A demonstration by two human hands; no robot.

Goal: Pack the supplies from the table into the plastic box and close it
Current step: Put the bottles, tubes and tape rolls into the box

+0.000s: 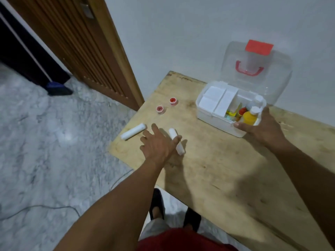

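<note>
Left hand: the left hand is spread flat, fingers splayed, above the bare plywood bench; it grips nothing, though one finger lies across the nearer white cylindrical roll.
Right hand: the right hand grasps the near right corner of the white plastic box, thumb on the front wall, fingers over the rim.
Box: stands at the far right of the bench near the wall, its clear hinged lid with red handle raised and leaning back. White flat packets fill the left compartment; a yellow bottle with white cap and other small bottles stand in the right one.
Supplies outstanding: the second white cylindrical roll lies just beside the left edge of the bench; two small red-and-white tape spools sit well apart from the box, further back.
Risk, roll-off: both rolls are round and loose. In my judgement a sideways brush from the open hand could send the edge-side roll onto the marble floor.
Risk, closure: the tall capped bottles stand above the rim; the lid may foul on them if rolls are piled alongside.
Risk, lid: it appears unsupported and could drop onto a reaching wrist.
</note>
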